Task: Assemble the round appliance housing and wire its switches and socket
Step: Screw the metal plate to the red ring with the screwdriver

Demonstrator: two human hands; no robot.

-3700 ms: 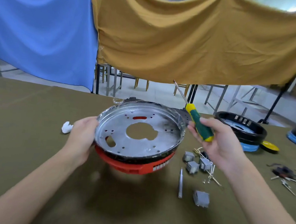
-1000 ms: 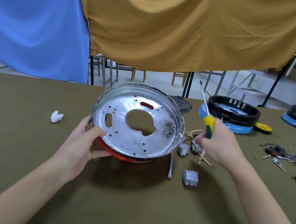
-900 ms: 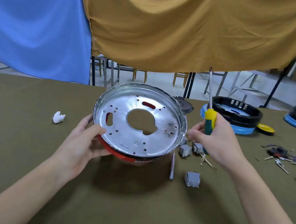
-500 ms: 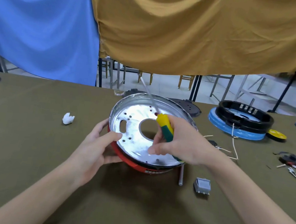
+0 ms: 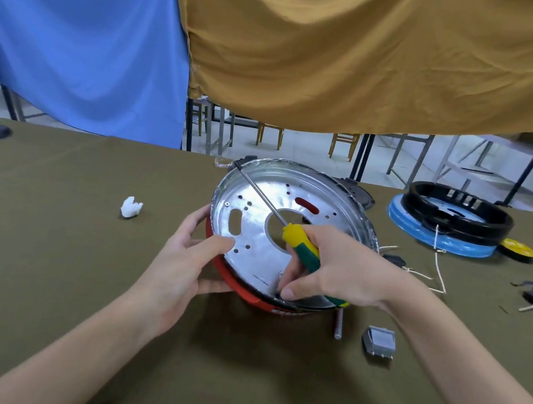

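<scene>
From my head view, the olive table (image 5: 56,245) lies open to the left, broken only by a small white scrap (image 5: 131,211). Ahead, both hands crowd the tilted round housing (image 5: 289,224). Right of it, a grey switch (image 5: 379,340), loose wires (image 5: 437,269) and a blue-based housing (image 5: 447,221) clutter the path.

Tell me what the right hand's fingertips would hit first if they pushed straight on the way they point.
Probably the silver metal plate near its lower rim: the right hand, gripping the screwdriver, points its fingertips down-left at it. Whether they already touch is unclear.

White paper wad (image 5: 131,211); blue curtain (image 5: 79,34)
</scene>
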